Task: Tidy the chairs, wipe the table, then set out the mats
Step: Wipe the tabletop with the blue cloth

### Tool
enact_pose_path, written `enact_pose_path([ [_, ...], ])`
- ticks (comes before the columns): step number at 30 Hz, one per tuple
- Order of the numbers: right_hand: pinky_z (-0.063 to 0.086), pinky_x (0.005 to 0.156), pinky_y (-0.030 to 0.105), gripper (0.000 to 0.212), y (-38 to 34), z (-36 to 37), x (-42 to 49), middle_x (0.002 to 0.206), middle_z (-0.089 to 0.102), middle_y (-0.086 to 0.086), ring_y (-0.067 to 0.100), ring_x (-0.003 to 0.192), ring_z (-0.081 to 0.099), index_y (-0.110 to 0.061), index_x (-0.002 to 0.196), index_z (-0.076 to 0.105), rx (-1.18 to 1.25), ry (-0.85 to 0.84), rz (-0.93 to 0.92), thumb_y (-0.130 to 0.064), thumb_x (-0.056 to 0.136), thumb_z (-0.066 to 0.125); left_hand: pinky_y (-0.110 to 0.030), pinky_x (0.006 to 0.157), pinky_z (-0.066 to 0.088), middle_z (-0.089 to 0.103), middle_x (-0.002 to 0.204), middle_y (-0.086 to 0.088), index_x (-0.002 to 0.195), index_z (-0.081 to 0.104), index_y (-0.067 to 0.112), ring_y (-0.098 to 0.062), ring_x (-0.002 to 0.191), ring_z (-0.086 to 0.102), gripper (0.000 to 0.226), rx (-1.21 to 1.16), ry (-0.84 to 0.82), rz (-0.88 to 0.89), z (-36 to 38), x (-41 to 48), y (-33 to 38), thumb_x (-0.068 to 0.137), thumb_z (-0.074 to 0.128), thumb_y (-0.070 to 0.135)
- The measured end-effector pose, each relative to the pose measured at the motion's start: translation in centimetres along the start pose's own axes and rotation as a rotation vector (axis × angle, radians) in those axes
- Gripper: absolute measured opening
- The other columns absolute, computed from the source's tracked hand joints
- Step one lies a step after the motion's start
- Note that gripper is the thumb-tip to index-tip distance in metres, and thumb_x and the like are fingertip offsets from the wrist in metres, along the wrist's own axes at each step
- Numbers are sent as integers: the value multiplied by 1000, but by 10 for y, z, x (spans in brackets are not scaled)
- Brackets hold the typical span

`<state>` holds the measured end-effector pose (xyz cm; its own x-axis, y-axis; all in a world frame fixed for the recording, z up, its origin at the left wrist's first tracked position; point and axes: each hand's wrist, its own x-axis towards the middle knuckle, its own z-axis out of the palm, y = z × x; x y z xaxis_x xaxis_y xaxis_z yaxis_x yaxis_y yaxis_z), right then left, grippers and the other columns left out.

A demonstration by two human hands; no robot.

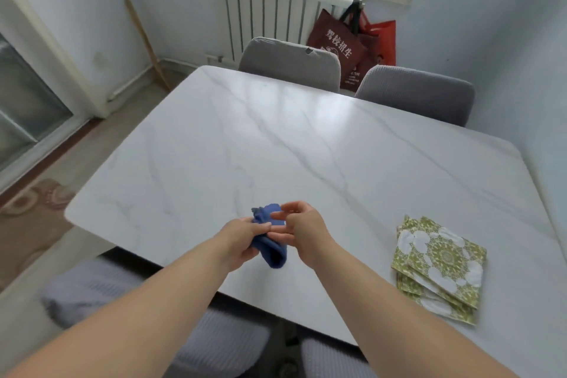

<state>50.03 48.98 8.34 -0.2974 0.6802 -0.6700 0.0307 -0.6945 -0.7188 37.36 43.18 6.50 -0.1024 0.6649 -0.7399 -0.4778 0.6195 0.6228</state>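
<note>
Blue crumpled cloth (274, 255) is held over the white marble-patterned surface (276, 147), near its front edge. The grip of the left hand (241, 239) is closed round the lower part; the grip of the right hand (305, 232) is narrow, with fingers curled onto the upper fold. Green-and-white patterned fabric mats (441, 261) are stacked on the surface to the right, well apart. Grey upholstered chairs (291, 61) are tucked in at the far side.

The bench (276, 138) has a glossy, smooth white top veined in grey like marble. The blue cloth (271, 250) looks soft and matt. The green-patterned mats (438, 264) at lower right look like matt fabric. The grey chairs (291, 61) wear ribbed upholstery.
</note>
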Motion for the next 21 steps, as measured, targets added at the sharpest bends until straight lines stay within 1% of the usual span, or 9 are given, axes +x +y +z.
enact_pose_path([
  [2, 57, 79, 40, 27, 5, 8, 8, 109, 61, 16, 28, 82, 65, -9, 108, 52, -166, 167, -37, 4, 87, 42, -28, 76, 52, 64, 118, -18, 124, 54, 0, -25, 100, 63, 31, -20, 45, 15, -17, -5, 6, 94, 49, 1],
  [4, 51, 83, 37, 35, 11, 16, 15, 109, 56, 10, 23, 90, 58, -15, 120, 46, -267, 215, 16, -7, 87, 53, -28, 73, 51, 64, 116, -16, 123, 54, 2, -23, 97, 63, 31, -57, 55, 32, -38, -11, 15, 93, 47, -1],
  [7, 51, 95, 43, 47, 20, 47, 25, 121, 55, 14, 31, 104, 62, -34, 127, 39, -68, -19, 210, -22, 89, 64, -27, 63, 51, 66, 104, -13, 116, 57, 3, -21, 85, 64, 29, -202, 36, 35, -81, -19, 30, 92, 42, -4],
  [10, 51, 91, 36, 44, 30, 94, 40, 116, 65, 22, 34, 100, 67, -28, 125, 53, 229, -188, 249, -4, 89, 62, -26, 56, 49, 65, 86, -11, 101, 59, 5, -19, 73, 61, 21, -303, 80, -4, -131, -23, 43, 89, 44, -5],
  [12, 53, 82, 32, 47, 37, 132, 54, 115, 65, 24, 34, 100, 68, -19, 123, 59, 258, -191, 241, 9, 86, 57, -25, 55, 46, 64, 79, -9, 93, 59, 6, -19, 69, 58, 19, -324, 135, -18, -171, -23, 51, 88, 45, -5],
  [14, 56, 75, 32, 47, 43, 172, 69, 116, 61, 26, 34, 99, 68, -11, 122, 60, 277, -203, 274, 16, 84, 53, -26, 56, 44, 64, 80, -9, 95, 60, 7, -19, 70, 57, 23, -284, 165, -15, -209, -24, 60, 87, 43, -6],
  [16, 56, 77, 32, 49, 45, 216, 81, 114, 61, 25, 33, 97, 67, -10, 121, 61, 204, -214, 273, 19, 83, 51, -27, 58, 41, 63, 84, -10, 102, 61, 9, -19, 71, 55, 29, -214, 200, -7, -247, -23, 72, 87, 41, -6],
  [19, 52, 95, 38, 52, 41, 277, 97, 114, 64, 18, 31, 101, 66, -13, 120, 62, 39, -222, 161, 19, 81, 53, -29, 60, 43, 64, 88, -10, 102, 62, 13, -20, 73, 55, 33, -111, 274, 64, -295, -17, 92, 87, 42, -8],
  [21, 53, 93, 37, 50, 35, 316, 110, 118, 61, 10, 29, 102, 64, -16, 117, 63, -4, -226, 48, 18, 81, 55, -30, 69, 46, 66, 94, -9, 100, 62, 17, -21, 81, 58, 33, -57, 304, 141, -326, -12, 110, 88, 43, -7],
])
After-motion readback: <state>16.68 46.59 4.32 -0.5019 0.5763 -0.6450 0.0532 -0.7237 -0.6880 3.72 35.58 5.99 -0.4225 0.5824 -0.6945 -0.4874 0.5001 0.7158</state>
